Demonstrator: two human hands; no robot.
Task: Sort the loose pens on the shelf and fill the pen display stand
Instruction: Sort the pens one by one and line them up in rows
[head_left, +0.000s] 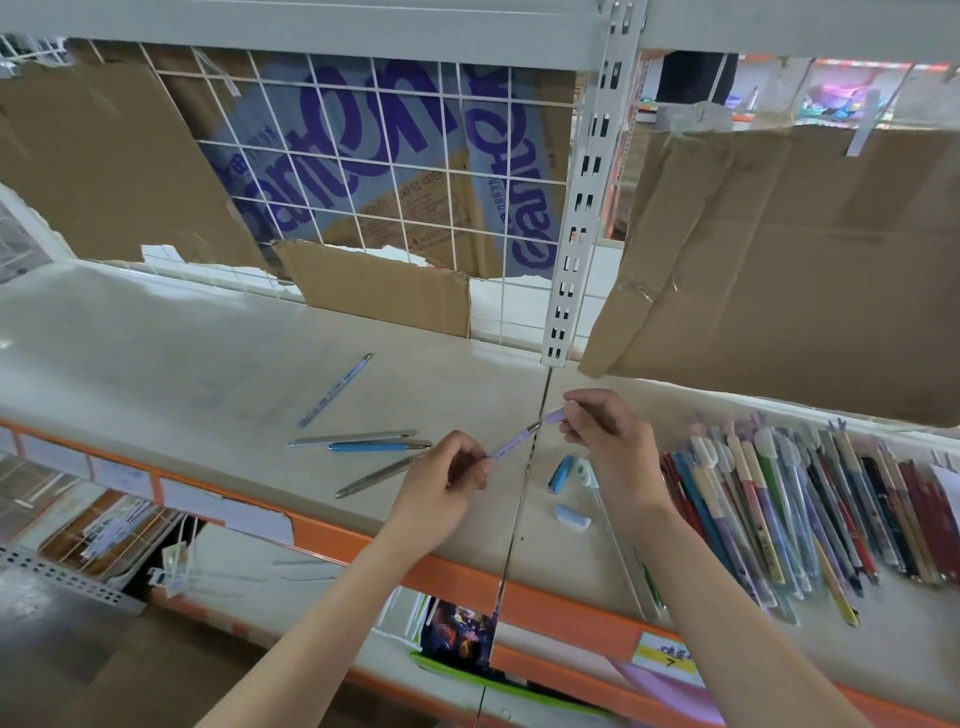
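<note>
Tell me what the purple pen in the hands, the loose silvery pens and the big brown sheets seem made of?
Purple pen: likely matte plastic, pastel and dull. Silvery pen: probably metal or metallic-coated plastic, judging by its sheen. Brown sheets: cardboard, with creases and torn edges.

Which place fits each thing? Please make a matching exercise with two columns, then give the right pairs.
Things:
1. lilac pen
2. lilac cap
3. blue cap
4. pen row

Places:
A. lying on the shelf below the right hand
B. pinched by the right fingers
C. spread on the shelf at far right
D. held in the left hand

Pairs: 1-D, 2-B, 3-A, 4-C
</note>
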